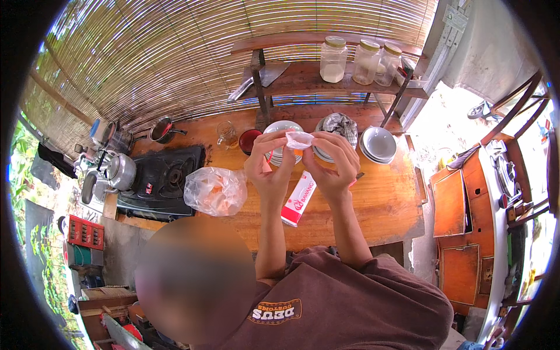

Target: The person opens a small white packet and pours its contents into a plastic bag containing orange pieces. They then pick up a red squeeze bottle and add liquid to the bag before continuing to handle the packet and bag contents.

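Observation:
Between both hands, raised over the wooden table, is a small white plastic bag or packet (299,140), its rim spread apart. My left hand (272,159) pinches one side with thumb and fingers, and my right hand (333,162) pinches the other. Something orange shows just under it. On the table below, between the forearms, lies a white and red printed packet (299,199). A clear plastic bag with orange contents (216,191) rests left of my left hand. Stacked white bowls (282,127) stand behind the hands.
A black gas stove (168,175) with a metal kettle (121,171) is at left. More bowls (379,143) and a checked cloth (339,126) sit at the back right. A cleaver (273,74) and glass or plastic jars (333,61) are on the shelf. A small pot (162,130) stands behind the stove.

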Demonstrator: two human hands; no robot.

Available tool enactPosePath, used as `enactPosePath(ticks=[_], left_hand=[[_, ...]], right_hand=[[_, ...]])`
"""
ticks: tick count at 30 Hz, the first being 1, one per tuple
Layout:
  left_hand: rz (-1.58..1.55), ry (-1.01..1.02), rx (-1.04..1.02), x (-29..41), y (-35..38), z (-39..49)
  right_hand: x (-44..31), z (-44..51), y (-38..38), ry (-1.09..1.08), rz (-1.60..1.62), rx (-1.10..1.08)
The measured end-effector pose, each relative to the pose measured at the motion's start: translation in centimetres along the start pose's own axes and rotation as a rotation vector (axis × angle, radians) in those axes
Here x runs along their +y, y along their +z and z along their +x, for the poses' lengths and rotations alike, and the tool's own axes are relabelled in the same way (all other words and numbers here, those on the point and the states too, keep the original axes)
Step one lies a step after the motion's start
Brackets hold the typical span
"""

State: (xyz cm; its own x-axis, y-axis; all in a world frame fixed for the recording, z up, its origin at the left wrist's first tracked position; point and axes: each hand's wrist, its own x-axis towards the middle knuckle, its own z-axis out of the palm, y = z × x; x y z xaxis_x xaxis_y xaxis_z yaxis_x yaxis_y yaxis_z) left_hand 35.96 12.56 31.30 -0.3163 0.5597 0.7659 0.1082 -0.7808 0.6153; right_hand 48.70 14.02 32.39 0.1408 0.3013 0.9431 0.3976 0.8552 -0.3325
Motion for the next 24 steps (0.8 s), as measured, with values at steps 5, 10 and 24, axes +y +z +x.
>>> enactPosePath(ticks=[5, 10, 24], left_hand=[[-0.001, 0.055, -0.001, 0.4, -0.4, 0.1], [0.045, 0.042, -0.019, 1.5, -1.8, 0.5], [0.394, 0.239, -0.291, 4.9, -5.1, 1.2]], right_hand=[[-0.1, 0.1, 0.0, -0.059, 0.001, 0.007], [-0.4, 1.1, -0.5, -0.055, 0.106, -0.185], [-1.2, 5.2, -4.1, -0.339, 0.037, -0.625]])
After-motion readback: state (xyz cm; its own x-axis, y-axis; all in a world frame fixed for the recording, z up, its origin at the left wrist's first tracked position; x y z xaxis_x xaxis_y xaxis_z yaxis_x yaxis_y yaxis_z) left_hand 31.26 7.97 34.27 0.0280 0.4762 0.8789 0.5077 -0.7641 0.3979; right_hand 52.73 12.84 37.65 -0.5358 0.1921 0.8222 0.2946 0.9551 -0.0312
